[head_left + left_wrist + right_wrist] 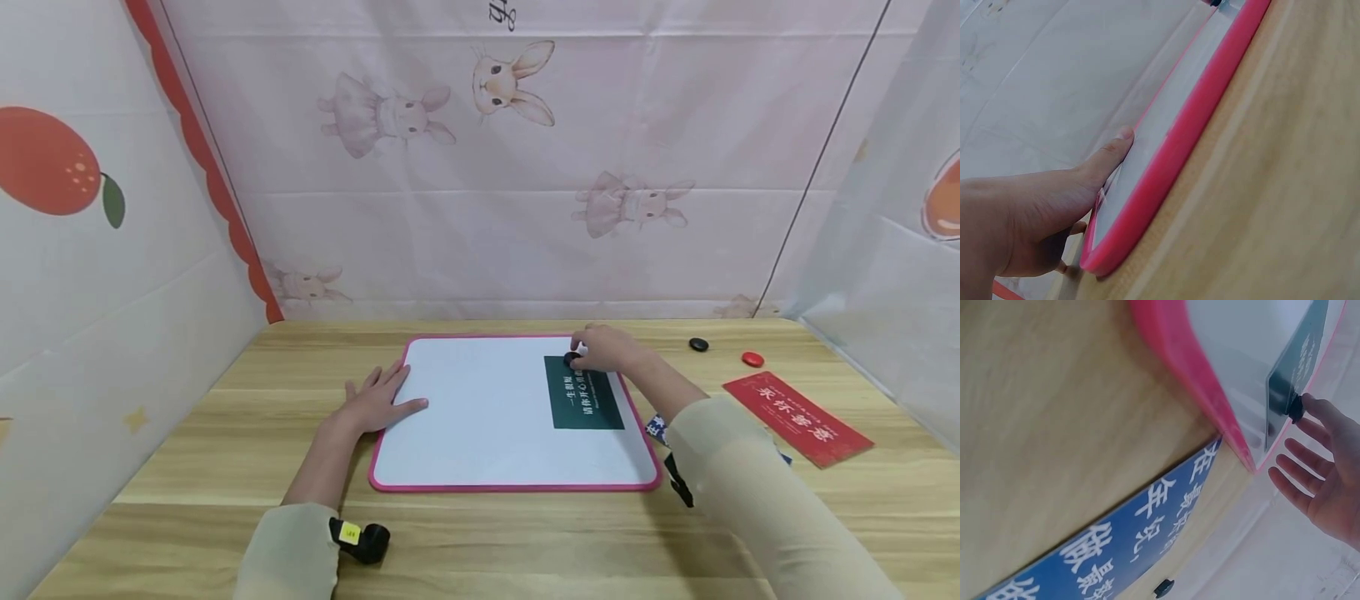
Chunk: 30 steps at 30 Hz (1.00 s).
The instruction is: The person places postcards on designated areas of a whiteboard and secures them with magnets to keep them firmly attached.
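A white board with a pink rim (480, 417) lies flat on the wooden table. A dark green card with white writing (588, 404) lies on its right part. A small black magnet (572, 360) sits on the card's far edge. My right hand (603, 348) reaches over it, and one extended fingertip touches the magnet (1295, 407). The other fingers (1294, 487) are spread and straight. My left hand (378, 400) rests flat at the board's left rim (1185, 156), with the thumb (1119, 140) lying on the white surface.
To the right of the board lie a loose black magnet (699, 344), a red magnet (752, 359) and a red card (798, 418). A blue card (1141, 544) lies under my right forearm. Cloth walls enclose the table on three sides.
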Each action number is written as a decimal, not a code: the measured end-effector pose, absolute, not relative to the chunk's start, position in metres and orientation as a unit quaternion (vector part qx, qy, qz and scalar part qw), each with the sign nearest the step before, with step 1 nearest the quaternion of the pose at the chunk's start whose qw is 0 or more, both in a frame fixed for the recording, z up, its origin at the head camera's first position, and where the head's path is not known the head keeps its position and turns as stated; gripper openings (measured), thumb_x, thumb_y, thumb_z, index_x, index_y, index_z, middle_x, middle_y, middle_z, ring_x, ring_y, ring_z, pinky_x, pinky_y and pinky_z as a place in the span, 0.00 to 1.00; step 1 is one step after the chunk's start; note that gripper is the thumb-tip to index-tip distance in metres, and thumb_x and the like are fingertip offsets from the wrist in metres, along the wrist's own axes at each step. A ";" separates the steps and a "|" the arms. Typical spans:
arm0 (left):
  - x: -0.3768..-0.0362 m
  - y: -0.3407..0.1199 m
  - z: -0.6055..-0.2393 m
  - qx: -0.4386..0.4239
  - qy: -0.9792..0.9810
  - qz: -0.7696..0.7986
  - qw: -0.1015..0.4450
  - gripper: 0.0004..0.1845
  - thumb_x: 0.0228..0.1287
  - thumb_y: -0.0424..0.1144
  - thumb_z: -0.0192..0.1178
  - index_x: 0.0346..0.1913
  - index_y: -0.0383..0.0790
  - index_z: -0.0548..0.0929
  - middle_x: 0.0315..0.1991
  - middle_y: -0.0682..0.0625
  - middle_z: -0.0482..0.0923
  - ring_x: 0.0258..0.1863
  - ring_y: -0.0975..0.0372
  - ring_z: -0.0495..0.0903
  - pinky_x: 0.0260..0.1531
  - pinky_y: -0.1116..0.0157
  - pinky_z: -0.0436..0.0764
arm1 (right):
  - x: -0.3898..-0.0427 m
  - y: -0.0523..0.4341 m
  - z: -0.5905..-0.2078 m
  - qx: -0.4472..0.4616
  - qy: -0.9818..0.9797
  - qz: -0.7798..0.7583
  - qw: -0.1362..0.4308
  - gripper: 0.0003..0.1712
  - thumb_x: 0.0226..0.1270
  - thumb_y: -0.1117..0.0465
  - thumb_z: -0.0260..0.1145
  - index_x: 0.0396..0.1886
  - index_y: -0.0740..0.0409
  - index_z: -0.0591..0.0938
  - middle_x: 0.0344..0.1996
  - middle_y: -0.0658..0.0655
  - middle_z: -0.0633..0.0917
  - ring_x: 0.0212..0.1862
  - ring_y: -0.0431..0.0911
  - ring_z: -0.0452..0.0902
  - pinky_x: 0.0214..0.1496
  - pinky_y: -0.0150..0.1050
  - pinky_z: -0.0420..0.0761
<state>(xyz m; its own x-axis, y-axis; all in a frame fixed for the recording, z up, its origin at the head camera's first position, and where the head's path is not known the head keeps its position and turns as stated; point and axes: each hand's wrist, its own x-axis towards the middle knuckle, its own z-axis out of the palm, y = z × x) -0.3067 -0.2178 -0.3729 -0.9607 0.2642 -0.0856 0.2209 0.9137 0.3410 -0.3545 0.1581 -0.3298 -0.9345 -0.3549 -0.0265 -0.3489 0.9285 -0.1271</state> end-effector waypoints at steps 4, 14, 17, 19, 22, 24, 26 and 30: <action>-0.307 -0.218 -0.372 0.123 0.976 0.167 0.064 0.48 0.58 0.68 0.47 0.72 0.39 0.50 0.72 0.42 0.42 0.68 0.43 0.37 0.56 0.36 0.30 | -0.354 0.159 -0.327 -0.183 0.981 -0.066 0.020 0.21 0.60 0.53 0.65 0.50 0.59 0.79 0.44 0.62 0.77 0.43 0.52 0.73 0.47 0.48 0.75; -0.303 -0.216 -0.370 0.125 0.976 0.168 0.061 0.47 0.59 0.66 0.48 0.72 0.39 0.50 0.71 0.41 0.43 0.68 0.43 0.37 0.56 0.36 0.31 | -0.346 0.172 -0.320 -0.180 0.981 -0.066 -0.008 0.18 0.60 0.56 0.66 0.46 0.61 0.81 0.43 0.64 0.78 0.41 0.53 0.73 0.44 0.46 0.76; -0.301 -0.215 -0.369 0.125 0.976 0.170 0.060 0.47 0.59 0.66 0.48 0.71 0.38 0.50 0.71 0.41 0.43 0.68 0.42 0.37 0.56 0.36 0.31 | -0.343 0.180 -0.320 -0.179 0.981 -0.070 -0.008 0.18 0.60 0.56 0.65 0.47 0.62 0.80 0.42 0.64 0.78 0.40 0.53 0.74 0.43 0.47 0.76; -0.301 -0.215 -0.369 0.125 0.976 0.171 0.059 0.46 0.59 0.66 0.48 0.71 0.38 0.51 0.71 0.40 0.44 0.68 0.42 0.38 0.56 0.36 0.31 | -0.340 0.186 -0.319 -0.177 0.981 -0.075 -0.003 0.19 0.60 0.56 0.65 0.47 0.63 0.80 0.42 0.64 0.77 0.40 0.54 0.74 0.43 0.48 0.76; -0.301 -0.215 -0.370 0.125 0.975 0.171 0.060 0.47 0.59 0.66 0.48 0.71 0.39 0.50 0.71 0.40 0.44 0.68 0.42 0.38 0.56 0.36 0.32 | -0.336 0.195 -0.319 -0.174 0.981 -0.086 -0.005 0.19 0.60 0.55 0.65 0.47 0.63 0.80 0.41 0.63 0.77 0.40 0.53 0.74 0.42 0.48 0.76; -0.302 -0.215 -0.370 0.125 0.975 0.172 0.061 0.47 0.59 0.66 0.48 0.71 0.39 0.50 0.71 0.40 0.44 0.68 0.42 0.38 0.56 0.36 0.31 | -0.333 0.201 -0.320 -0.172 0.981 -0.093 -0.006 0.19 0.60 0.55 0.65 0.47 0.63 0.80 0.40 0.62 0.77 0.39 0.53 0.74 0.41 0.47 0.76; -0.302 -0.215 -0.370 0.125 0.975 0.173 0.061 0.47 0.59 0.66 0.48 0.71 0.39 0.50 0.71 0.40 0.44 0.68 0.42 0.38 0.56 0.36 0.31 | -0.329 0.206 -0.320 -0.172 0.981 -0.095 -0.010 0.19 0.60 0.55 0.65 0.47 0.63 0.80 0.40 0.62 0.77 0.38 0.53 0.74 0.40 0.47 0.76; -0.302 -0.215 -0.370 0.127 0.974 0.176 0.062 0.47 0.59 0.66 0.48 0.71 0.38 0.50 0.71 0.40 0.43 0.68 0.41 0.37 0.56 0.36 0.31 | -0.318 0.217 -0.319 -0.173 0.980 -0.098 -0.022 0.20 0.59 0.55 0.65 0.46 0.64 0.80 0.42 0.64 0.78 0.40 0.55 0.75 0.40 0.49 0.77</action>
